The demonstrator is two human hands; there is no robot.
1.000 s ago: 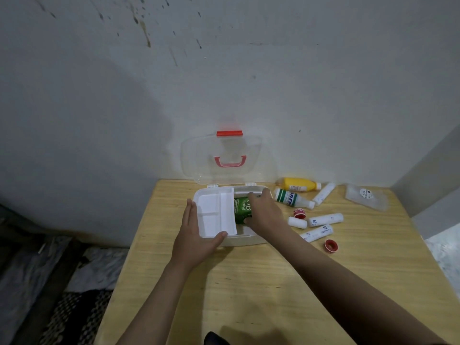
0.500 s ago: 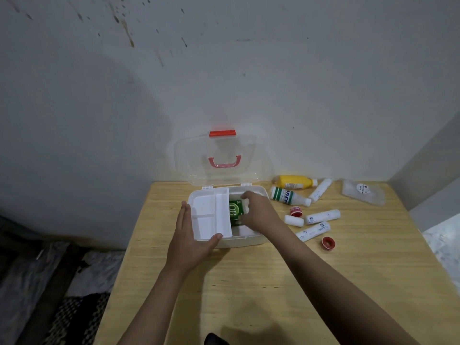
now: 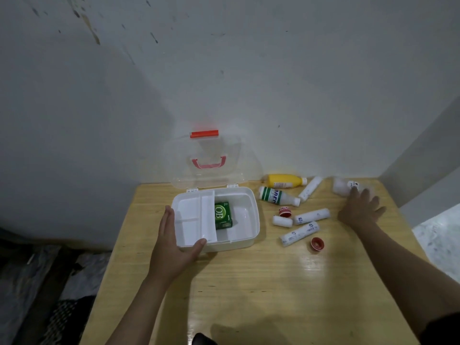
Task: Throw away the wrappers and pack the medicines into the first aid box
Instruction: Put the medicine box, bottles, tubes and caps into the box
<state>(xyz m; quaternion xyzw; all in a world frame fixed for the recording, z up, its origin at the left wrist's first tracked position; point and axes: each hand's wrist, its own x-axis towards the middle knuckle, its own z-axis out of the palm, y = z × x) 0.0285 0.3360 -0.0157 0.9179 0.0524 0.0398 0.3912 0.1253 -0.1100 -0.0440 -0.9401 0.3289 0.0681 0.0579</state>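
Note:
The white first aid box (image 3: 245,239) stands open on the wooden table, its clear lid (image 3: 206,160) leaning against the wall. A green carton (image 3: 222,215) lies inside it beside a white divider tray (image 3: 193,217). My left hand (image 3: 174,245) cups the box's near left corner. My right hand (image 3: 359,207) hovers with fingers spread just in front of a clear plastic wrapper (image 3: 348,186) at the far right. A yellow bottle (image 3: 285,181), a green-striped white bottle (image 3: 277,196) and several white tubes (image 3: 312,216) lie between.
Two red caps (image 3: 316,244) and a short white roll (image 3: 282,221) lie among the tubes. The table (image 3: 261,295) sits in a wall corner; its right edge drops to a pale floor, its left edge to dark floor mats.
My right hand left the green carton in the box and swung right across the medicines to the clear wrapper. My left hand stayed on the box corner.

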